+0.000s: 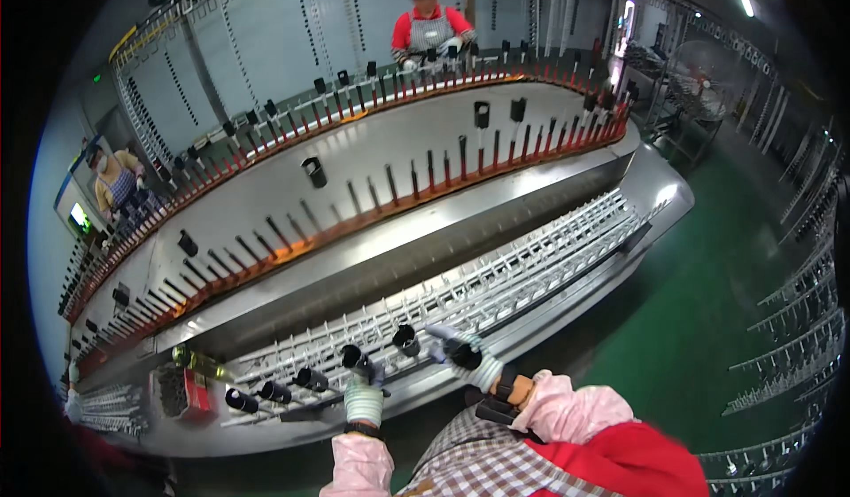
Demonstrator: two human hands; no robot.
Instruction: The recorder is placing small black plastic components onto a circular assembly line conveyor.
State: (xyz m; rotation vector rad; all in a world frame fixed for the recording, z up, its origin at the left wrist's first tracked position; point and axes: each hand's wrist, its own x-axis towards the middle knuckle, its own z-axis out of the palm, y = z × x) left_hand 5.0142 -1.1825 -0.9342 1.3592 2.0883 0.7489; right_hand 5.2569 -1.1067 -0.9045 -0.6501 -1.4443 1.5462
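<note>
My left hand (364,401), in a pale striped glove, has its fingers closed round a black cylindrical cup (352,356) at the near side of a metal rack (505,275). To its right, my gloved right hand (484,373) grips another black cup (462,353) above the rack's front rail. Between the two hands a black cup (405,339) sits on the rack with its open end up. Further left, several more, such as this tilted black cup (312,378), line the rack's near row.
Beyond the rack runs a conveyor loop (425,198) of upright spindles, a few carrying black parts (313,172). A red box (197,392) and a yellowish bottle (202,362) stand left of the rack. Co-workers are at the far side (431,32) and far left (119,182). Hanging racks (788,368) fill the right.
</note>
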